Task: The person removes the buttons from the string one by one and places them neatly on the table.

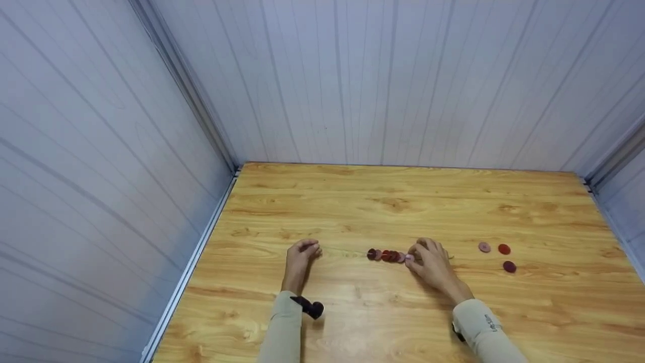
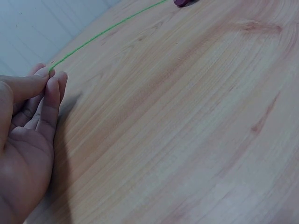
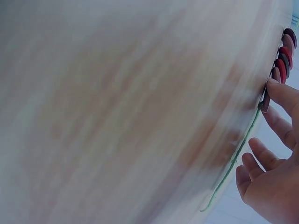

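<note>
**Seven threaded buttons [image 1: 386,255] on one green string [image 2: 107,31], three loose buttons [image 1: 504,249] off to the right**

We see two hands at work over one wooden table [image 1: 352,206]. The left hand [image 1: 301,254] pinches the string between thumb and fingertips, its other fingers bent in close. The right hand [image 1: 432,263] grips the end button [image 1: 409,258] between thumb and forefinger, with its other three fingers loosely bent and clear of the row.

The row lies between the hands, right up against the right fingertips and well apart from the left ones. We count seven on the string: two dark or deep red among the middle ones, one bright red, three pinkish and one dark purple at the far end. They overlap, so the middle shades are hard to separate. The three loose ones are one pink, one red and one dark purple.

In the head view the string almost melts into the wood; the wrist views show it green, with one tail running past the right hand. Its other end is hidden in the left fingers. The left wrist view cuts off all but a sliver of one purple button. Both sleeves [image 1: 283,327] run out of frame.
</note>
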The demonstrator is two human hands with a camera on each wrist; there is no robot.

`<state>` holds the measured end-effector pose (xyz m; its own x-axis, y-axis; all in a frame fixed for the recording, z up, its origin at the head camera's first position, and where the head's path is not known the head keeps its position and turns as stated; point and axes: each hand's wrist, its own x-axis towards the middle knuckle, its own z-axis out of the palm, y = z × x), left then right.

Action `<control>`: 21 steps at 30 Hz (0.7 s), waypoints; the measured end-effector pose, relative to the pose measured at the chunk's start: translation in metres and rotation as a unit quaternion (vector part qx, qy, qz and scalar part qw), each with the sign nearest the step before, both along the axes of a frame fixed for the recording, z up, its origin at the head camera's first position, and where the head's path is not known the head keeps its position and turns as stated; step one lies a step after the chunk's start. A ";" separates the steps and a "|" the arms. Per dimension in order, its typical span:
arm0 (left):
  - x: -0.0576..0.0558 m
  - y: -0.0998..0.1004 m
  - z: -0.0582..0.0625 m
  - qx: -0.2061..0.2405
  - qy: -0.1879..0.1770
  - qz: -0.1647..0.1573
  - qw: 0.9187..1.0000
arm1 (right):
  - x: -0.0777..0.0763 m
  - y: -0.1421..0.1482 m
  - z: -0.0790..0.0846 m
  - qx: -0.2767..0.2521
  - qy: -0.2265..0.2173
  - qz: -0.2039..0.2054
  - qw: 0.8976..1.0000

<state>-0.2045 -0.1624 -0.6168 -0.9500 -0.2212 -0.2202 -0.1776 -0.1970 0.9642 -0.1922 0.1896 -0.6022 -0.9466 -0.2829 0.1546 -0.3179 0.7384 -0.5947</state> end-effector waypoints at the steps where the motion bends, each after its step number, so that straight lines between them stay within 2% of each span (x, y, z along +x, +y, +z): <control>1: 0.000 0.000 0.000 0.000 0.001 0.000 1.000 | 0.000 0.001 0.000 0.000 -0.001 -0.001 1.000; 8: 0.001 0.000 0.000 0.008 0.003 -0.010 1.000 | 0.001 0.006 -0.001 0.013 0.002 -0.011 1.000; 21: 0.002 0.000 0.001 0.004 0.003 -0.001 1.000 | 0.003 0.015 0.001 0.011 -0.002 -0.023 1.000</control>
<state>-0.2025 -0.1624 -0.6153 -0.9522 -0.2166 -0.2155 -0.1715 -0.2049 0.9636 -0.1892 0.2047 -0.6015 -0.9594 -0.2425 0.1443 -0.2806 0.7647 -0.5801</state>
